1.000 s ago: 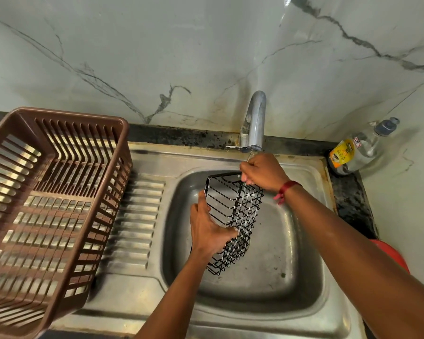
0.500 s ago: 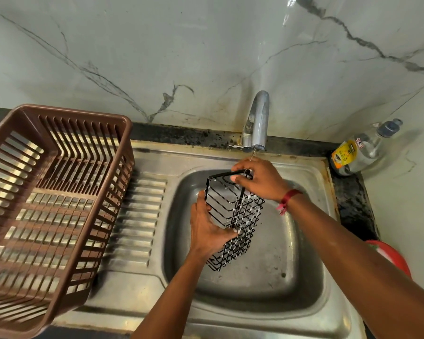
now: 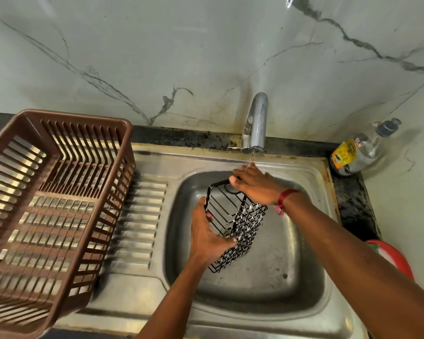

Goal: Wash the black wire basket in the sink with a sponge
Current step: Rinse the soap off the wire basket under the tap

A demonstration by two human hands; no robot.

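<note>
Watching through the head camera, I saw the black wire basket point(image 3: 233, 223) held on end over the steel sink basin point(image 3: 279, 285). It was tilted, with its upper end toward the tap and its lower end close to the basin floor, though I could not tell whether it touched. The left hand point(image 3: 208, 237) gripped the basket's long left side, with the thumb lying along the rim wire and the fingers wrapped round the wires lower down. The right hand point(image 3: 257, 187) clasped the top end, thumb pressed on the rim and fingers curled over it, and a red thread band point(image 3: 285, 195) sat at that wrist. A thin stream of water point(image 3: 250, 160) ran from the chrome faucet point(image 3: 256, 121) and landed on the right hand's fingers. White suds point(image 3: 249, 216) clung to the diamond mesh on the basket's right face. Left of the basin, a brown plastic dish rack point(image 3: 78, 116) stood over the left part of the ribbed drainboard point(image 3: 137, 216), well apart from the basket. At the back right corner a clear soap bottle point(image 3: 360, 150) with a yellow label leaned against the marble wall point(image 3: 157, 45). A red object point(image 3: 392, 258) showed at the right edge beyond the right forearm; I could not tell what it was.
</note>
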